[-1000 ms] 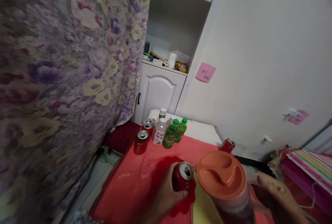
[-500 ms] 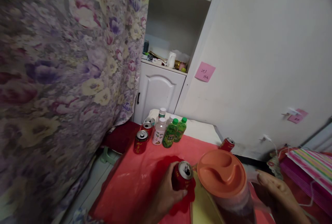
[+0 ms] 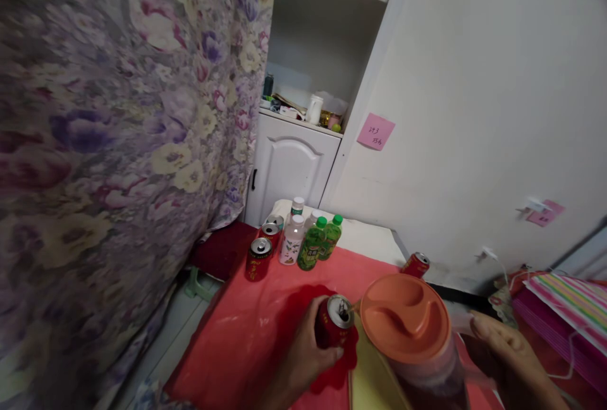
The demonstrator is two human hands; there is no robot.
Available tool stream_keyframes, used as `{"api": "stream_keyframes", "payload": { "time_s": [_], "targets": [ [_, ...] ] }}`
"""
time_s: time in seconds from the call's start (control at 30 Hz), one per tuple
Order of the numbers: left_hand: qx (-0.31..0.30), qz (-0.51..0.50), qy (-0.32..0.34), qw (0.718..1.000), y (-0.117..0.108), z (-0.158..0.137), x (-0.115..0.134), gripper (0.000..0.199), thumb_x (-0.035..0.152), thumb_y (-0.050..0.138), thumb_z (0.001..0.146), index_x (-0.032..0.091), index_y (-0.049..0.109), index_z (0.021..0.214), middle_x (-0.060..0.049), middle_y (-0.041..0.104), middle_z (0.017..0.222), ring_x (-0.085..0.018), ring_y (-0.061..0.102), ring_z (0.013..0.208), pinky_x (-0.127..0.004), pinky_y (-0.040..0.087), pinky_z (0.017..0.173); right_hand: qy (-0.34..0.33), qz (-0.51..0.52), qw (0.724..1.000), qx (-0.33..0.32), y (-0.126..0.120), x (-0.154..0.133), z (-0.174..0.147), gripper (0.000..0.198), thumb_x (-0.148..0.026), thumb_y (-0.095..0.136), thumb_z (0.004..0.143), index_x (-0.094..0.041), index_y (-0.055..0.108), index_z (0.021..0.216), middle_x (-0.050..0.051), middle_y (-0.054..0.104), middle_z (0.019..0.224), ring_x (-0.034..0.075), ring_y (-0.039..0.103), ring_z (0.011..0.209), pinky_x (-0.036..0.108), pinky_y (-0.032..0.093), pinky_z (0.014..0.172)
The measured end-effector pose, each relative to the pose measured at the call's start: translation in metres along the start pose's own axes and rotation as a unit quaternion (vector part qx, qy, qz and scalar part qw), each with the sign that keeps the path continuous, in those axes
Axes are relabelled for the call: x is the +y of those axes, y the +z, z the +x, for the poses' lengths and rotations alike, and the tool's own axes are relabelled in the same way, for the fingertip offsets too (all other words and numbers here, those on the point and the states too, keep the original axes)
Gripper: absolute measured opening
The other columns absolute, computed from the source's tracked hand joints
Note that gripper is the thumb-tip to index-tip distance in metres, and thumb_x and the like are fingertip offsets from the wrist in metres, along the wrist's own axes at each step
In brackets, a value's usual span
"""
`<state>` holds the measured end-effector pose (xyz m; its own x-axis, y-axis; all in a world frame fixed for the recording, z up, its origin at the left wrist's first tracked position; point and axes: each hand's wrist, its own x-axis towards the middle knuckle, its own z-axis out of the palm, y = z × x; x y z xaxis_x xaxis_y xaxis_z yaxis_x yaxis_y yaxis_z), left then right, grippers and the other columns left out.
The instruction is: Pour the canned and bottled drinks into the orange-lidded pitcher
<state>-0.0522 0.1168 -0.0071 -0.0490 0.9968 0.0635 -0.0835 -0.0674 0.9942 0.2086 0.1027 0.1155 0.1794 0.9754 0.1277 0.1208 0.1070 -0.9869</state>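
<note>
My left hand [image 3: 306, 356] is closed around a red drink can [image 3: 329, 329], whose top opening faces up. On the right, my right hand [image 3: 505, 350] grips the clear handle of a pitcher [image 3: 429, 375] with an orange lid [image 3: 405, 318]. The pitcher holds dark liquid and its spout side is close to the can's top. A thin brownish stream runs from the spout to the can's opening. Below the can lies a red scalloped mat [image 3: 348, 362]. A yellow board or tray [image 3: 372, 378] is partly hidden under the pitcher.
At the table's far left stand red cans [image 3: 259, 261], a clear bottle with a white cap [image 3: 291, 242] and green bottles [image 3: 313, 245]. Another red can [image 3: 417, 264] is behind the pitcher. A floral curtain [image 3: 142, 144] hangs left; a white wall [image 3: 465, 112] is right.
A thin stream now shows between the pitcher's spout and the can. Both hands keep nearly the same places, and the view has shifted only slightly.
</note>
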Motion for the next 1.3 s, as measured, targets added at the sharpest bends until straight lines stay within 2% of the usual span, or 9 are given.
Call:
{"api": "stream_keyframes", "payload": {
  "time_s": [0.2,0.5,0.93,1.3],
  "targets": [
    [-0.010,-0.009,0.018,1.000,-0.0005,-0.0003,-0.0037,0.069,0.005,0.070,0.056,0.019,0.056,0.122,-0.012,0.068,0.128,-0.033,0.060,0.124,-0.045,0.043,0.111,0.001,0.005,1.000,-0.007,0.0000,0.0003,0.0013,0.048,-0.065,0.079,0.065,-0.022,0.061,0.053,-0.005,0.036,0.045,0.011,0.028,0.041,0.028,0.029,0.040],
    [0.001,0.006,0.002,1.000,-0.0001,-0.0018,0.0025,0.067,0.003,0.069,0.055,0.021,0.058,0.119,-0.010,0.070,0.127,-0.031,0.060,0.125,-0.041,0.044,0.111,0.001,-0.008,1.000,-0.006,-0.0030,0.0023,0.0040,0.047,-0.064,0.081,0.063,-0.021,0.062,0.054,-0.003,0.044,0.047,0.013,0.038,0.043,0.028,0.034,0.040],
    [-0.004,-0.015,0.011,1.000,-0.0014,0.0005,-0.0049,0.069,0.003,0.072,0.056,0.021,0.058,0.121,-0.008,0.070,0.128,-0.032,0.060,0.126,-0.039,0.046,0.109,-0.004,-0.016,1.000,-0.020,-0.0065,0.0037,0.0061,0.049,-0.061,0.080,0.065,-0.022,0.053,0.052,-0.004,0.040,0.050,0.012,0.035,0.046,0.027,0.032,0.042],
    [-0.007,-0.008,0.003,1.000,-0.0011,-0.0021,0.0005,0.069,0.004,0.070,0.055,0.018,0.057,0.121,-0.010,0.069,0.129,-0.031,0.060,0.125,-0.039,0.044,0.110,-0.016,-0.011,1.000,-0.008,-0.0048,0.0026,0.0027,0.043,-0.061,0.080,0.067,-0.022,0.064,0.058,-0.003,0.048,0.050,0.014,0.041,0.046,0.028,0.033,0.042]
  ]
}}
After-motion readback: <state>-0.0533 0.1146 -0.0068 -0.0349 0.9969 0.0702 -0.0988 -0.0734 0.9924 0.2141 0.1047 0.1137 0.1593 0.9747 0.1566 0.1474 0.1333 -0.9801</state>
